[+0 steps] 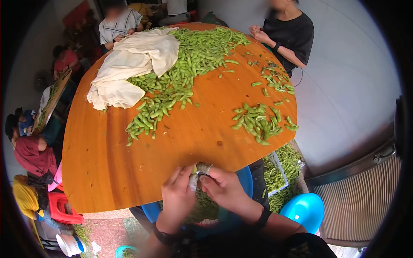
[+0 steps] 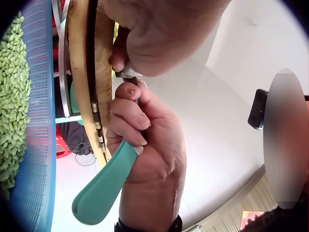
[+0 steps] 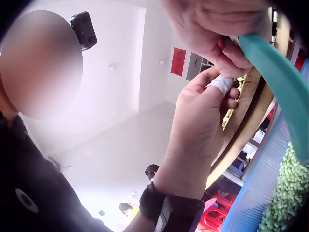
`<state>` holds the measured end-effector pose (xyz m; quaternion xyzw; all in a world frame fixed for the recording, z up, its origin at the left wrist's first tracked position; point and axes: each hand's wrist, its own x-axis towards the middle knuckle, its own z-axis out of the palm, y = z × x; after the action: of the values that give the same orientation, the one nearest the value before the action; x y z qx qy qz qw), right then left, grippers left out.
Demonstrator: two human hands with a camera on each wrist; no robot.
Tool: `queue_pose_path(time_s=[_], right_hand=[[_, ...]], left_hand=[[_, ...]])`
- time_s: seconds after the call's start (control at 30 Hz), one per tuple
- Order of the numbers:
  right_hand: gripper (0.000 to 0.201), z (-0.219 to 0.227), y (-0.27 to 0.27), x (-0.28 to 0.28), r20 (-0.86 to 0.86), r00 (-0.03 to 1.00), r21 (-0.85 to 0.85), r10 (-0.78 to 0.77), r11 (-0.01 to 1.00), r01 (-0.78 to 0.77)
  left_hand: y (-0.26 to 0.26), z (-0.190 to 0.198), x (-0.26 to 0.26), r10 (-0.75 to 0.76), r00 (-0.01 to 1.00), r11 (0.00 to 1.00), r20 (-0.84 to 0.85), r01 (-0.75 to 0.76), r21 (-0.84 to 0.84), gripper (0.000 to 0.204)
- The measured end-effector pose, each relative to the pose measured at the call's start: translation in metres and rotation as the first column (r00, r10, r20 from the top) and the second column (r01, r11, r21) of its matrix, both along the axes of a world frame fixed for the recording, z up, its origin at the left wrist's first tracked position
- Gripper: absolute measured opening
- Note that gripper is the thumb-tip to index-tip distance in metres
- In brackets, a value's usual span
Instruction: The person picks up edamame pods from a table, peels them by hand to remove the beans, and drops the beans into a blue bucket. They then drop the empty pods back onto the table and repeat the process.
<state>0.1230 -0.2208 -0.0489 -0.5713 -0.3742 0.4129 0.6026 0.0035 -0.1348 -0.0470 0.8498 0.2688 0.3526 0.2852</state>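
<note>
Both hands meet over a blue basket point(image 2: 42, 96) of shelled green beans point(image 2: 12, 106), at the table's near edge. My left hand point(image 1: 178, 189), white tape point(image 3: 222, 84) round its thumb, pinches a green soybean pod point(image 1: 194, 170) mostly hidden by the fingers. Curled round a tool with a teal handle point(image 2: 104, 188), my right hand point(image 1: 228, 193) has its fingertips right at the left thumb. The tool's working end is hidden between the hands. A grey ribbed cover point(image 1: 204, 167) shows at the right fingertips.
On the wooden table point(image 1: 193, 133) lie a large heap of pods point(image 1: 198, 51), a cream cloth point(image 1: 129, 64) and a smaller pod pile point(image 1: 258, 122). Pods also cover the floor at right by a blue basin point(image 1: 303, 213). Two people sit across the table. A red stool point(image 1: 62, 208) stands left.
</note>
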Motion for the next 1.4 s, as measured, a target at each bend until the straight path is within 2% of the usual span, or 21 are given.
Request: queue_pose_path(time_s=[0.2, 0.3, 0.37, 0.47, 0.5, 0.53, 0.6, 0.67, 0.7, 0.73, 0.77, 0.8, 0.87, 0.9, 0.97, 1.13, 1.2, 1.3, 1.33, 1.37, 1.4], right_hand=[[0.017, 0.003, -0.001, 0.0, -0.013, 1.0, -0.081, -0.01, 0.997, 0.009], [0.018, 0.001, 0.0, -0.001, -0.103, 0.994, -0.095, -0.025, 0.995, 0.015], [0.015, 0.005, 0.0, -0.001, -0.273, 0.962, -0.121, -0.018, 0.993, -0.016], [0.013, 0.006, 0.001, 0.003, -0.35, 0.937, -0.147, 0.016, 0.986, -0.072], [0.013, 0.008, 0.001, 0.003, -0.349, 0.937, -0.148, 0.015, 0.986, -0.071], [0.012, 0.011, 0.002, 0.003, -0.362, 0.932, -0.155, 0.015, 0.985, -0.075], [0.012, 0.013, 0.002, 0.003, -0.374, 0.927, -0.159, 0.014, 0.984, -0.079], [0.011, 0.011, 0.003, 0.004, -0.282, 0.959, -0.141, 0.022, 0.988, -0.064], [0.011, 0.01, 0.004, 0.003, -0.28, 0.96, -0.136, 0.025, 0.989, -0.065], [0.011, 0.008, 0.004, 0.0, -0.079, 0.997, -0.093, -0.018, 0.996, 0.011], [0.011, 0.008, 0.004, -0.002, 0.122, 0.99, -0.035, -0.074, 0.996, 0.078], [0.011, 0.011, 0.004, -0.004, 0.123, 0.99, -0.03, -0.072, 0.997, 0.076], [0.014, 0.019, 0.003, -0.009, 0.252, 0.958, 0.135, -0.138, 0.985, 0.106], [0.014, 0.019, 0.002, -0.01, 0.253, 0.958, 0.136, -0.132, 0.986, 0.1], [0.016, 0.019, 0.001, -0.012, 0.368, 0.919, 0.15, -0.139, 0.985, 0.089], [0.016, 0.018, 0.002, -0.015, 0.305, 0.942, 0.132, -0.14, 0.986, 0.103], [0.016, 0.019, 0.002, -0.014, 0.269, 0.954, 0.107, -0.132, 0.988, 0.107], [0.018, 0.018, 0.003, -0.012, 0.249, 0.957, 0.12, -0.148, 0.985, 0.121], [0.02, 0.02, 0.002, -0.011, 0.155, 0.977, 0.104, -0.149, 0.986, 0.134], [0.021, 0.021, 0.002, -0.011, 0.058, 0.987, 0.087, -0.151, 0.986, 0.145], [0.023, 0.02, 0.002, -0.005, 0.111, 0.977, 0.115, -0.181, 0.979, 0.169]], left_hand=[[0.003, 0.001, -0.003, -0.054, 0.998, 0.999, -0.013, 0.054, -0.005, 0.028], [0.006, 0.001, -0.004, -0.084, 0.996, 0.996, -0.005, 0.084, -0.012, 0.03], [0.01, -0.002, -0.005, -0.107, 0.994, 0.994, 0.013, 0.107, -0.016, 0.031], [0.014, -0.005, -0.008, -0.183, 0.977, 0.981, 0.113, 0.188, -0.038, 0.03], [0.013, -0.005, -0.012, -0.151, 0.97, 0.9, 0.192, 0.215, -0.378, 0.03], [0.011, -0.004, -0.015, -0.094, 0.962, 0.704, 0.255, 0.245, -0.666, 0.03], [0.015, 0.001, -0.014, -0.096, 0.967, 0.675, 0.238, 0.239, -0.698, 0.032], [0.019, 0.01, -0.012, -0.101, 0.97, 0.649, 0.223, 0.234, -0.724, 0.035], [0.018, 0.015, -0.011, -0.053, 0.972, 0.6, 0.23, 0.214, -0.771, 0.035], [0.018, 0.018, -0.01, -0.003, 0.973, 0.546, 0.232, 0.196, -0.814, 0.035], [0.017, 0.014, -0.01, -0.002, 0.972, 0.551, 0.233, 0.196, -0.811, 0.035], [0.015, 0.006, -0.009, -0.014, 0.978, 0.627, 0.209, 0.171, -0.76, 0.035], [0.011, 0.001, -0.008, -0.056, 0.979, 0.741, 0.196, 0.172, -0.649, 0.026], [0.012, -0.001, -0.009, -0.05, 0.979, 0.743, 0.196, 0.168, -0.648, 0.026], [0.014, -0.008, -0.012, -0.044, 0.987, 0.809, 0.154, 0.126, -0.575, 0.024], [0.014, -0.013, -0.009, 0.03, 0.986, 0.761, 0.165, 0.084, -0.643, 0.024], [0.014, -0.004, -0.006, 0.051, 0.941, 0.554, 0.335, 0.252, -0.793, 0.019], [0.014, -0.001, -0.014, -0.04, 0.936, 0.565, 0.349, 0.31, -0.764, 0.03], [0.013, -0.001, -0.018, -0.041, 0.937, 0.568, 0.348, 0.308, -0.763, 0.03], [0.012, -0.001, -0.023, -0.083, 0.956, 0.604, 0.281, 0.273, -0.749, 0.03], [0.012, 0.0, -0.025, -0.121, 0.97, 0.64, 0.212, 0.239, -0.73, 0.03]])
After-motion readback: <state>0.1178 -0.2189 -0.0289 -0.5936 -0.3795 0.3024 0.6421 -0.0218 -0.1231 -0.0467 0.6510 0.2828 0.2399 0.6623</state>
